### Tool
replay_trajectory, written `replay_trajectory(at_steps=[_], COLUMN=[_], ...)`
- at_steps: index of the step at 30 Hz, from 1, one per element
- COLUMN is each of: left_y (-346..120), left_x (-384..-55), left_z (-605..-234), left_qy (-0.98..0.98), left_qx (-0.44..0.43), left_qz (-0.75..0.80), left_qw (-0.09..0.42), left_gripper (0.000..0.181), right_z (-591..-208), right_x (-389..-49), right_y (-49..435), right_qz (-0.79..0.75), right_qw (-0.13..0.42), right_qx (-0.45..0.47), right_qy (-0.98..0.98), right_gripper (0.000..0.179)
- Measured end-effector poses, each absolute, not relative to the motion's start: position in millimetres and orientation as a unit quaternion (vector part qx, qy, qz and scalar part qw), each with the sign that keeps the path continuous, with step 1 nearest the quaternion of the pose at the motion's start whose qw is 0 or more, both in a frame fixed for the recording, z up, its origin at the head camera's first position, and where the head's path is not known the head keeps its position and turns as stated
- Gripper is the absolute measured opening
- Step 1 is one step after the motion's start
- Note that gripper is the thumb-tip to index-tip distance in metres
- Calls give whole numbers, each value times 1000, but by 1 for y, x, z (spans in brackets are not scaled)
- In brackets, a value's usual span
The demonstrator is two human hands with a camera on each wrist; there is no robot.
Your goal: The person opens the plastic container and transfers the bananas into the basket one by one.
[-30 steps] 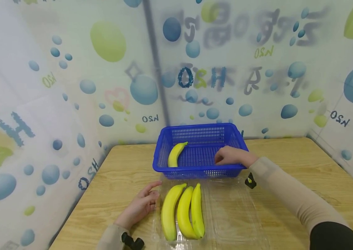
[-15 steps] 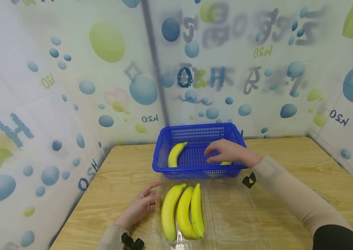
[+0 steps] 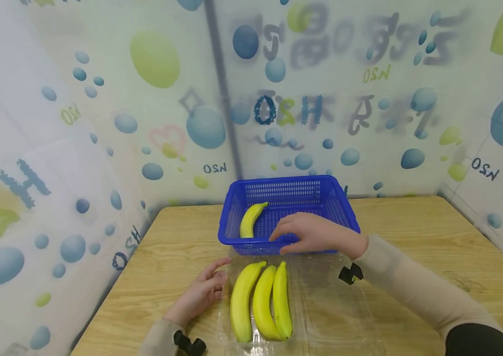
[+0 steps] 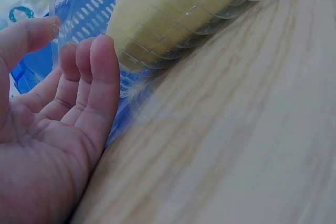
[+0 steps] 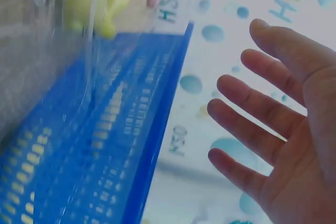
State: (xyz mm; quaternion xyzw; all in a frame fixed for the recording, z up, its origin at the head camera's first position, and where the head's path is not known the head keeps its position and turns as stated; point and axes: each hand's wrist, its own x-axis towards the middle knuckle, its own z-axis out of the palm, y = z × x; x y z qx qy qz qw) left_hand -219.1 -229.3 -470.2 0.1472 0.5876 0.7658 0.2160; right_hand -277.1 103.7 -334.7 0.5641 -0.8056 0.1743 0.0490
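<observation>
My right hand is over the front rim of the blue plastic basket, its fingers spread and holding nothing; the right wrist view shows the bare palm. One banana lies at the left inside the basket; the hand and wrist hide the basket's right front part. My left hand rests on the table at the left side of a clear plastic clamshell box, fingertips right at its wall. Three bananas lie side by side in the box's left half: a left banana, a middle banana and a right banana.
The wooden table carries basket and box, the basket directly behind the box. The box's transparent right half lies flat. A wall covering printed with bubbles stands behind the table and along the sides.
My right hand, curled inside the basket a second ago, has spread its fingers, left a banana in the basket's right part and come back toward the front rim. The left hand stays put.
</observation>
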Motion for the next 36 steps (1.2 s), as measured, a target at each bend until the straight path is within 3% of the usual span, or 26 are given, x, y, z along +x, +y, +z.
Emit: replay_trajectory(at_steps=[11, 24, 36], left_y=[-230, -230, -229], left_x=[-219, -218, -218], left_z=[-472, -470, -469], left_qy=[588, 594, 586], left_qx=[150, 160, 160], left_qz=[766, 761, 765], left_qw=[213, 208, 214], left_gripper=[49, 52, 54], right_z=[-351, -378, -387], right_x=[-248, -236, -243], right_y=[82, 62, 54], right_qz=[138, 100, 87], right_qw=[91, 8, -10], right_qx=[622, 676, 655], right_qy=[-765, -730, -750], right_gripper=[33, 38, 37])
